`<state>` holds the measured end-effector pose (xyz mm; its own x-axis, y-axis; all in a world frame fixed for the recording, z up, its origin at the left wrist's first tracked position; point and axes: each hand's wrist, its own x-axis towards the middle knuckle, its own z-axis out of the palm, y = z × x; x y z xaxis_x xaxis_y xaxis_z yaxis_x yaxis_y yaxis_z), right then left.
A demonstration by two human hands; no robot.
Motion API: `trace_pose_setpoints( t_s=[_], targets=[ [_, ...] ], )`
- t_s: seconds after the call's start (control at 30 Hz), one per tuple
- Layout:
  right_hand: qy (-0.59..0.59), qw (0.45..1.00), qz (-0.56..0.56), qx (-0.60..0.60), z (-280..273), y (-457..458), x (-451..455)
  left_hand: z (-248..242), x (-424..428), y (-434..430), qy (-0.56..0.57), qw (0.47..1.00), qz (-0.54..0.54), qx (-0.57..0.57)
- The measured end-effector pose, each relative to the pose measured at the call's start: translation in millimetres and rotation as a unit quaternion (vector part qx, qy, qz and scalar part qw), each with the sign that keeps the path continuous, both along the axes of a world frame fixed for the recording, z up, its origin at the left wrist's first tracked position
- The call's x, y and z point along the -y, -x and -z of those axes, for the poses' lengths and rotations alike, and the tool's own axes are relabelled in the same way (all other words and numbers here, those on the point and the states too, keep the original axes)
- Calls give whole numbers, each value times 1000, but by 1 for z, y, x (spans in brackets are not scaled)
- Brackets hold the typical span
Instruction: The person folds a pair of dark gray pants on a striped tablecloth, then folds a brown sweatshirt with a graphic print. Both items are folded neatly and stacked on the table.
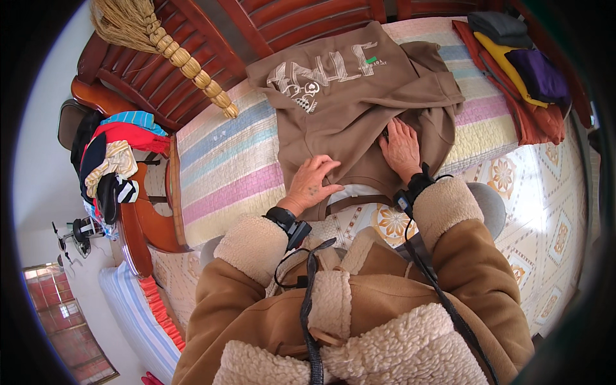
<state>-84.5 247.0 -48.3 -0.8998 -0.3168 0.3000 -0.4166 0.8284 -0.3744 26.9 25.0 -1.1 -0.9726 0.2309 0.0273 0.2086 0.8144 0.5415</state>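
A brown sweatshirt (332, 125) with large pale lettering and a small cartoon print lies spread on a striped quilted cover (226, 159). Its neck opening, with a whitish inner part, is at the near edge, close to my body. A sleeve (428, 94) lies folded and creased across the right side. My left hand (313, 185) is over the near left part of the sweatshirt, thumb and fingers apart, with nothing between them. My right hand (402, 149) rests palm down on the cloth near a fold, fingers slightly spread. Whether its fingertips pinch any fabric is hard to see.
The cover lies on a wooden bench with a slatted backrest (308, 29). A straw broom (187, 67) leans at the upper left. Piled clothes (113, 154) hang over the left armrest (134, 240). Folded clothes (524, 72) are stacked at the right end. Patterned floor tiles (534, 202) show below.
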Motion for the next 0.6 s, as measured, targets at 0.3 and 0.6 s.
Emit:
trace_pose_setpoints(
  t_s=[0.3, 0.6],
  targets=[
    [64, 996, 24, 57, -1, 5, -3, -23, 14, -6, -101, 993, 1, 69],
    [531, 819, 105, 190, 5, 42, -17, -1, 22, -26, -118, 976, -13, 180]
  ],
)
